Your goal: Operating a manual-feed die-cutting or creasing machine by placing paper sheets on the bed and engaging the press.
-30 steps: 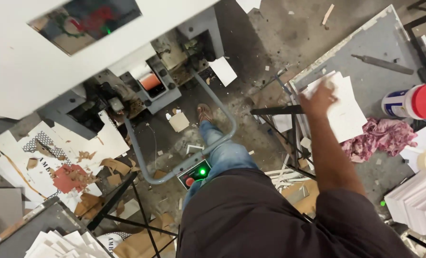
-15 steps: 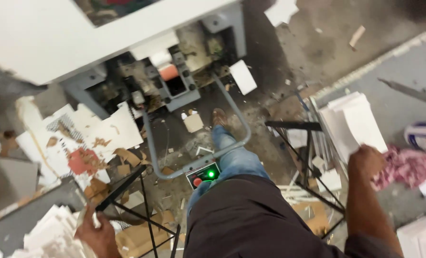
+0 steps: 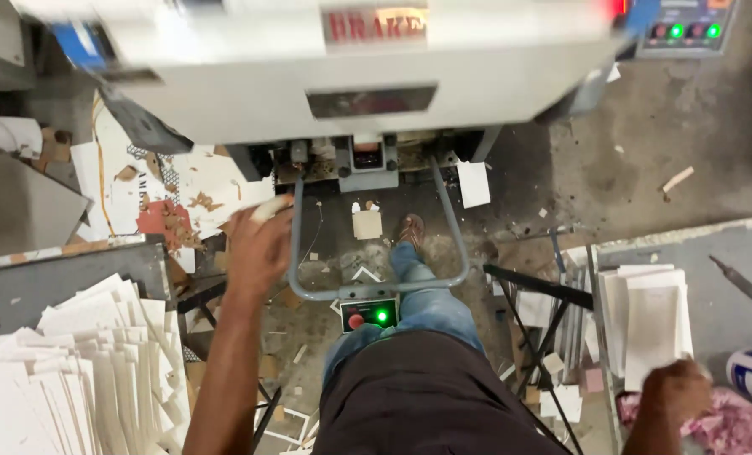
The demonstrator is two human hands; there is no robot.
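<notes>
left hand (image 3: 258,244) pinches small white card piece (image 3: 271,208), left of grey metal foot-pedal guard (image 3: 376,291) | right hand (image 3: 675,392), fingers curled on pink crumpled rag (image 3: 721,425), far right | feed card flat, square.

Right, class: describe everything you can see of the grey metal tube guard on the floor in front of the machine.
The grey tube guard is one bent metal pipe, painted grey, forming a U: two arms run down from the machine's base and join in a rounded crossbar. It stands over the dirty floor, framing the person's sandalled foot and a small card scrap. A control box with a green light sits just below the crossbar. The left hand overlaps its left arm; contact is unclear.
</notes>
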